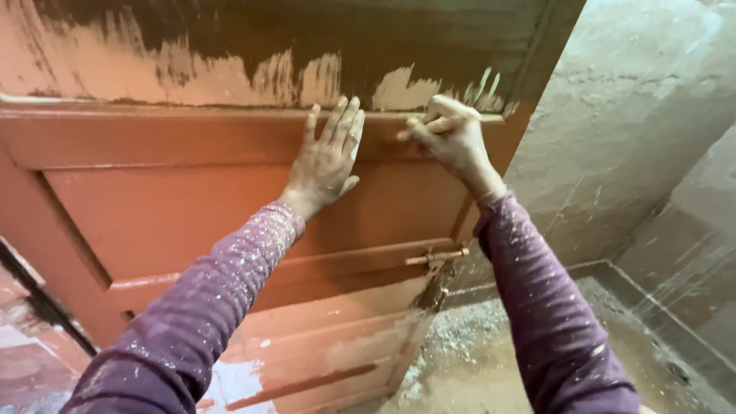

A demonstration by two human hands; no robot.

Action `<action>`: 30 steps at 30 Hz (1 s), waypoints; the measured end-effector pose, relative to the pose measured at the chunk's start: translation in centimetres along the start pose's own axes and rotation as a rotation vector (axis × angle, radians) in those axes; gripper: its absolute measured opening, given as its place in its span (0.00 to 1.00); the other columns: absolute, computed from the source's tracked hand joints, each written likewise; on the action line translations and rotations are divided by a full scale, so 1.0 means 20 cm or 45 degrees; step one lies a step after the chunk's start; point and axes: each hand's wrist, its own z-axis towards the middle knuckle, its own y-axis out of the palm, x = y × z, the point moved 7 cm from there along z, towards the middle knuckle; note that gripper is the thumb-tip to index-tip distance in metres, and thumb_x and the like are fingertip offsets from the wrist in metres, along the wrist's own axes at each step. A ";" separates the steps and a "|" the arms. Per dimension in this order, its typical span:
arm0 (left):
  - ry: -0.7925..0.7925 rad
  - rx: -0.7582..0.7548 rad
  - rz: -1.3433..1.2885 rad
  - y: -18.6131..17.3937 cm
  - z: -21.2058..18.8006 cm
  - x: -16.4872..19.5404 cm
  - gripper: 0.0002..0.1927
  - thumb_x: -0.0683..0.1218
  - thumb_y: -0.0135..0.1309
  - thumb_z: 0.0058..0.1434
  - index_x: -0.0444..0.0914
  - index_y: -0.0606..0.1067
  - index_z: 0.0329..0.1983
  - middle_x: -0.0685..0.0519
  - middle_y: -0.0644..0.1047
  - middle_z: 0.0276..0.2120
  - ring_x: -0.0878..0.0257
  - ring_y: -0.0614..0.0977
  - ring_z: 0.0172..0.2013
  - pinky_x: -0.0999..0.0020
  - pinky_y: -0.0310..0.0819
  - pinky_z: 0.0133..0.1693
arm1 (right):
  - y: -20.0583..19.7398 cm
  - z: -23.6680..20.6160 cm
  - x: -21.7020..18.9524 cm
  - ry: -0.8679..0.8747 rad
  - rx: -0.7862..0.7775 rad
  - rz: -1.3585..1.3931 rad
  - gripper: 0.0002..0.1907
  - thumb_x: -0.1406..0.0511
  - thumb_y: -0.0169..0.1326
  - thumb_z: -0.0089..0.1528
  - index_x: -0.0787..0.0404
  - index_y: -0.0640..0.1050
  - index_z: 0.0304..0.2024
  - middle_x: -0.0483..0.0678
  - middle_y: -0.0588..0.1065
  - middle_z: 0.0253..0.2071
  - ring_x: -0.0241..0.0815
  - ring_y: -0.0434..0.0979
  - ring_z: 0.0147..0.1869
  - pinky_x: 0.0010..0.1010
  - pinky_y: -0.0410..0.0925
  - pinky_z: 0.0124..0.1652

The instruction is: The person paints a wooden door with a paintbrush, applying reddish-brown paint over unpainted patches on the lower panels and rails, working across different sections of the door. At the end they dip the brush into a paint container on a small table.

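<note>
left hand [328, 157]: we've got it flat on the door [192, 207], fingers spread and pointing up toward 12 o'clock, palm pressed on the reddish-brown rail just under the scraped patch. It's holding nothing, and it's dusted with pale specks.

right hand [452, 138]: closed into a fist around a thin pale handle [429, 125], which sticks out toward 9 o'clock. We honestly can't tell what kind of tool it is, since the working end is hidden by our fingers.

where the tool sits: right on the door's horizontal ledge, just beside the left fingertips at their 3 o'clock, close to the door's outer edge.

door: wooden and panelled, painted reddish-brown lower down. Above the hands, at 12 o'clock, the panel is dark with ragged pale patches [399, 90].

latch [437, 257]: a small slide bolt on the door's edge, at 6 o'clock from the right hand, well below it.

sleeves [230, 284]: purple, and flecked with white all over.

wall [636, 115]: rough grey plaster at 3 o'clock.

floor [491, 353]: dusty, with pale debris piled up near the door's bottom corner.
</note>
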 end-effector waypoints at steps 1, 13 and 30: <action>-0.004 -0.003 0.000 0.00 0.02 0.01 0.63 0.68 0.65 0.51 0.31 0.49 0.78 0.41 0.48 0.78 0.48 0.44 0.77 0.41 0.33 0.73 | -0.06 -0.01 -0.07 -0.280 0.213 -0.129 0.13 0.72 0.61 0.68 0.64 0.72 0.30 0.48 0.74 0.31 0.36 0.79 0.33 0.25 0.70 0.31; -0.089 -0.023 0.133 0.04 0.22 0.19 0.62 0.68 0.64 0.52 0.32 0.51 0.78 0.41 0.47 0.78 0.49 0.44 0.77 0.41 0.33 0.72 | -0.15 0.07 0.12 -0.041 -0.032 0.077 0.15 0.69 0.64 0.66 0.65 0.71 0.30 0.49 0.73 0.26 0.36 0.76 0.28 0.24 0.69 0.25; -0.111 -0.111 0.135 0.11 0.39 0.39 0.66 0.73 0.62 0.48 0.31 0.49 0.78 0.42 0.47 0.78 0.51 0.44 0.77 0.42 0.32 0.73 | -0.35 -0.01 0.23 -0.309 0.070 -0.032 0.16 0.70 0.63 0.65 0.63 0.70 0.28 0.46 0.70 0.27 0.35 0.69 0.29 0.28 0.64 0.28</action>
